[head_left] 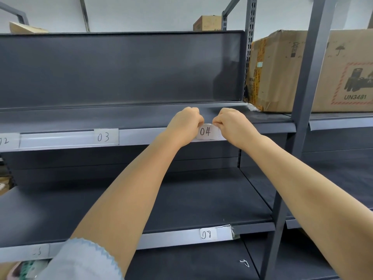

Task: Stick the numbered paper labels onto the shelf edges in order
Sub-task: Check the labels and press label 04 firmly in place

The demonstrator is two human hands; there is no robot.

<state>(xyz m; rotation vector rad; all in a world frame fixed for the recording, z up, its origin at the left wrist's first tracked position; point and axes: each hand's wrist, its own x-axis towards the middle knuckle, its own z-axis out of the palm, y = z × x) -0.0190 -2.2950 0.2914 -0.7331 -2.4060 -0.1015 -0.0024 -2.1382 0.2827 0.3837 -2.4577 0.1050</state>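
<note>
I have the paper label marked 04 (pixel 206 131) pinched at its two upper corners, my left hand (pixel 184 126) curled on its left edge and my right hand (pixel 232 126) curled on its right edge, fingertips folded tight against the paper. The label sits against the pale front strip of the upper shelf edge (pixel 141 136), near the right end of that bay, its lower edge touching the strip; I cannot tell whether it is tucked into the strip or only lying on it. Further left along the same strip the 03 label (pixel 104 136) is in place, and at the far left of the view a 02 label (pixel 4 141) is partly cut off. On the lower shelf edge (pixel 173 237) below my arms an 08 label (pixel 206 234) is in place near the right end, and a faint label (pixel 37 252) shows at the left whose number I cannot read. A cardboard box printed UN3481 (pixel 314 71) stands on the neighbouring shelf to the right, behind the grey upright post (pixel 298 126).
</note>
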